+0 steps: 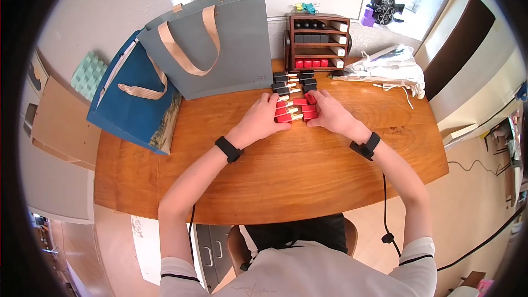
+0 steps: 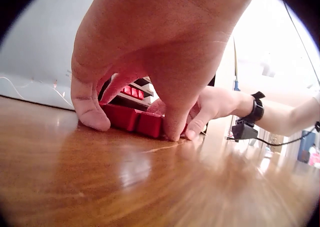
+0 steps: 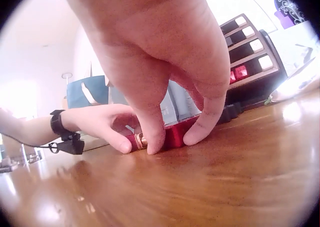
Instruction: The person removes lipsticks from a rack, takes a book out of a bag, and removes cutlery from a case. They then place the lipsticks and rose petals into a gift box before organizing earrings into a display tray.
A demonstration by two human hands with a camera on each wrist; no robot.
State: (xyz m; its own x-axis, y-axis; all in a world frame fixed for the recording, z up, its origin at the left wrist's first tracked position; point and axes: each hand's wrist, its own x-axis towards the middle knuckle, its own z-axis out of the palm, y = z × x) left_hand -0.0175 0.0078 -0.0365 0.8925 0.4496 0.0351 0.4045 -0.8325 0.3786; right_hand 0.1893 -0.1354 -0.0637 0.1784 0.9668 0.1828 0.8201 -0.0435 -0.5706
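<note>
On the table lie red lipsticks (image 1: 284,114) with gold collars, side by side, their red caps (image 1: 309,111) off to the right. My left hand (image 1: 257,116) grips the row of lipsticks between thumb and fingers at its near and far ends. The left wrist view shows red blocks (image 2: 134,121) between those fingertips. My right hand (image 1: 334,115) holds the red caps the same way, thumb at the near side and fingers at the far side. In the right wrist view a red cap (image 3: 175,136) sits between its thumb and finger. Both hands stay low, fingertips at the tabletop.
Black lipsticks (image 1: 280,81) and black caps (image 1: 309,80) lie just beyond. Behind them stands a wooden rack (image 1: 318,55) holding several black and red pieces. Grey (image 1: 236,49) and blue (image 1: 118,104) paper bags stand left; a white plastic bag (image 1: 393,69) lies right.
</note>
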